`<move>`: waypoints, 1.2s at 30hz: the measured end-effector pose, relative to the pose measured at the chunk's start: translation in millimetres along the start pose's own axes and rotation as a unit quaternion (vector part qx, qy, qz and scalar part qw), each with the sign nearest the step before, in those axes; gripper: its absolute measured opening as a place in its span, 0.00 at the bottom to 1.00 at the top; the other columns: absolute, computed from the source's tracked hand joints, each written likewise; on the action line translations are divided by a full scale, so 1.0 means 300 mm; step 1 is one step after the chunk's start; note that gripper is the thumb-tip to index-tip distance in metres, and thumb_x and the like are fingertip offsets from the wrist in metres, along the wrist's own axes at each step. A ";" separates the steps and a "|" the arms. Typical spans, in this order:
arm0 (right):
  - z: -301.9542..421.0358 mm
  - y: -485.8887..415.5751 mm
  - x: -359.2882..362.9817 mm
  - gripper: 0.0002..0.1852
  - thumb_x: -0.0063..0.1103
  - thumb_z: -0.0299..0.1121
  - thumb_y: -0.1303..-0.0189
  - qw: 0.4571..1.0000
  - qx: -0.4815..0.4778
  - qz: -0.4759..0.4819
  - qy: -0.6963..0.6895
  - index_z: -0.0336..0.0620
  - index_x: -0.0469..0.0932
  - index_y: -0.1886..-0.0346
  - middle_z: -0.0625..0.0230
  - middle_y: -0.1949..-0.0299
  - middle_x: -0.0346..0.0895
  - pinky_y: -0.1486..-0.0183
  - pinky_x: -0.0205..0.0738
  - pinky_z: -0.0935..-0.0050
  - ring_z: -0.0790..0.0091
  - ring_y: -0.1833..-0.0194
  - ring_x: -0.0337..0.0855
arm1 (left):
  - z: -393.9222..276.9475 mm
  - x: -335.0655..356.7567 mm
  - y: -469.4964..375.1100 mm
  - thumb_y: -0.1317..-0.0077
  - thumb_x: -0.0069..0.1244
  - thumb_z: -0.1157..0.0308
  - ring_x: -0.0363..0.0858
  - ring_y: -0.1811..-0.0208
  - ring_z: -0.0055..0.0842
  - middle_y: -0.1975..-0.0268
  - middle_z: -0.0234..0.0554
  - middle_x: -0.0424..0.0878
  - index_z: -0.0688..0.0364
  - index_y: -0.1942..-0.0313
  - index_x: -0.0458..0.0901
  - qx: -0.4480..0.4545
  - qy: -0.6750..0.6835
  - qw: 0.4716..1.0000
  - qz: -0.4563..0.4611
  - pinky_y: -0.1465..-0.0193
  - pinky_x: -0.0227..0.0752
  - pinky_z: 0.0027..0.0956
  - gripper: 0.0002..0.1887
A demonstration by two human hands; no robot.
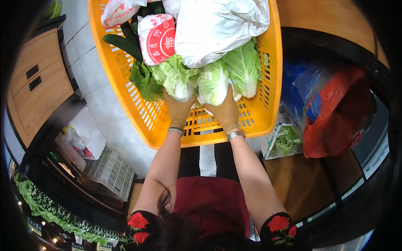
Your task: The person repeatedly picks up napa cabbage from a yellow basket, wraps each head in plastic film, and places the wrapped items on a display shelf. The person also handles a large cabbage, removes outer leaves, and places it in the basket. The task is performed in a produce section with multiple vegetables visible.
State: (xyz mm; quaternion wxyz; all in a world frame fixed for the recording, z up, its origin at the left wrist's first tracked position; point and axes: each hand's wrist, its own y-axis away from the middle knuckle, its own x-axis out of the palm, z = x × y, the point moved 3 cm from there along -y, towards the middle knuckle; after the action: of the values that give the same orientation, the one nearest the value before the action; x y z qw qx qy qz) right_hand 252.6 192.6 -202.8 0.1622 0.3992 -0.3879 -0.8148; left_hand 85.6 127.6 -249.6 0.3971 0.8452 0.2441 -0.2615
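Note:
Both my hands, in thin tan gloves, reach into a yellow plastic crate (106,75). My left hand (178,108) grips the base of a napa cabbage (181,89), its thumb and fingers on either side of the white stem end. A second napa cabbage (214,84) is held by my right hand (224,111) at its near end. The fingers under both heads are hidden. Just right of it lies another napa cabbage (246,70). Dark leafy greens (143,80) rest left of my left hand. Behind the cabbages are a white plastic bag (220,31) and a red-printed bag (157,39).
Cucumbers (122,44) lie at the crate's left. Beyond the right side hang red (336,125) and blue plastic bags (293,81), near a box of lettuce (285,141). A pale slatted crate (110,172) and wooden cabinet (40,84) stand left on the tiled floor (100,106).

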 end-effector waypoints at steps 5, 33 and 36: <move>0.047 0.108 -0.092 0.43 0.73 0.41 0.60 0.986 0.001 0.034 -0.164 0.31 0.64 0.40 0.53 0.52 0.77 0.50 0.72 0.69 0.61 0.53 0.79 | -0.077 -0.169 0.031 0.64 0.68 0.53 0.68 0.41 0.45 0.42 0.64 0.67 0.74 0.37 0.52 -0.006 -0.064 0.996 0.062 0.39 0.63 0.36 0.58; -0.029 1.805 -0.950 0.56 0.53 0.73 0.56 0.371 -0.519 0.018 -0.770 0.39 0.51 0.33 0.39 0.41 0.62 0.70 0.75 0.58 0.47 0.62 0.78 | -0.554 -0.906 0.680 0.52 0.56 0.59 0.73 0.49 0.37 0.47 0.44 0.72 0.50 0.38 0.53 0.362 0.165 0.845 0.358 0.53 0.67 0.39 0.41; -0.199 1.934 -1.075 0.54 0.57 0.68 0.53 0.421 -0.563 -0.178 -0.689 0.40 0.49 0.31 0.42 0.39 0.60 0.56 0.77 0.53 0.46 0.52 0.77 | -0.572 -0.878 0.619 0.55 0.57 0.68 0.73 0.47 0.40 0.44 0.51 0.67 0.51 0.37 0.46 0.330 0.168 0.855 0.364 0.50 0.67 0.43 0.47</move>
State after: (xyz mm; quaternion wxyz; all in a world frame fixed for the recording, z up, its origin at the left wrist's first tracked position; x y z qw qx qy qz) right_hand 475.4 -27.5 385.6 -0.1192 -0.4152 0.2550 -0.8651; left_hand 47.3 105.6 112.9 0.1145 0.9863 -0.1179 -0.0173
